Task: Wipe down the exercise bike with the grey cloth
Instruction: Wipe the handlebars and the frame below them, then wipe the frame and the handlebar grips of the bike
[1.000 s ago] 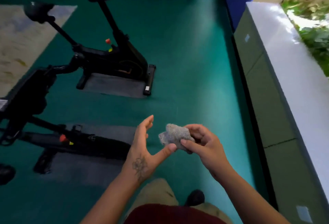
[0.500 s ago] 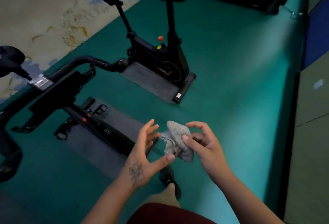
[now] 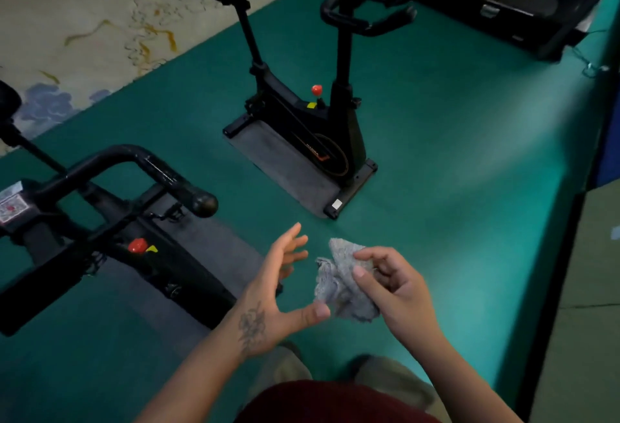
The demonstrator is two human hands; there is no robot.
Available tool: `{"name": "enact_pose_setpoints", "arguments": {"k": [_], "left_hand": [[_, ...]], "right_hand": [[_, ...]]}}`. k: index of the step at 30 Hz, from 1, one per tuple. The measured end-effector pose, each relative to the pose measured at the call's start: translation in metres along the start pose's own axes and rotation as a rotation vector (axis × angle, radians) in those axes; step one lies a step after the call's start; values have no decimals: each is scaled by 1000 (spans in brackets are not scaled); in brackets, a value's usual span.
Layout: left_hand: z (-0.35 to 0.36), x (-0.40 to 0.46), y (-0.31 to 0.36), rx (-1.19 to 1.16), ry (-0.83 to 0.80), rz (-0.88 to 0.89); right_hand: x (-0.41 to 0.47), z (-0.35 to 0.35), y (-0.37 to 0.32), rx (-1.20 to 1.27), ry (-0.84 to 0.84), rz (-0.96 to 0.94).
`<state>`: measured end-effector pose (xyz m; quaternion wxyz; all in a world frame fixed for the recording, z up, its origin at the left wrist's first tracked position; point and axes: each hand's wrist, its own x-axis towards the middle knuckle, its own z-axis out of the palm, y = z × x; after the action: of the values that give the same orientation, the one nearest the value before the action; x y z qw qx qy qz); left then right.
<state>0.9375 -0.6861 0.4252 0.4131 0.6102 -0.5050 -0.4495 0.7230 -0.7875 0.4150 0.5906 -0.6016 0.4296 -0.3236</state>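
Cloth opening up, person now facing the bikes – no wiping yet.

Since a sec ago the grey cloth has gone from a tight wad to loosely unfurled, held in front of the body w/ right hand pinching it betw. thumb and fingers; left hand spread, thumb tip just at the cloth's lower edge – touching or not, can't quite tell in this dim light. View has swung left, so the near exercise bike & its handlebar sit close at left, second bike beyond. Likely prepping cloth before the first wipe.
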Motion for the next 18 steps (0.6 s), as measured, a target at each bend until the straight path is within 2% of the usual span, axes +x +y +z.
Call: {"name": "enact_pose_setpoints", "arguments": {"k": [9,14,18], "left_hand": [[20,82,2,39,346,-133],[46,117,31,3,638,-254],[66,112,53,43,838,-331]], "right_hand": [[150,-43,12,13,-388,25],[235,-60,6,-5,-664,25],[286,-45,-8,-43,-838,-13]]}}
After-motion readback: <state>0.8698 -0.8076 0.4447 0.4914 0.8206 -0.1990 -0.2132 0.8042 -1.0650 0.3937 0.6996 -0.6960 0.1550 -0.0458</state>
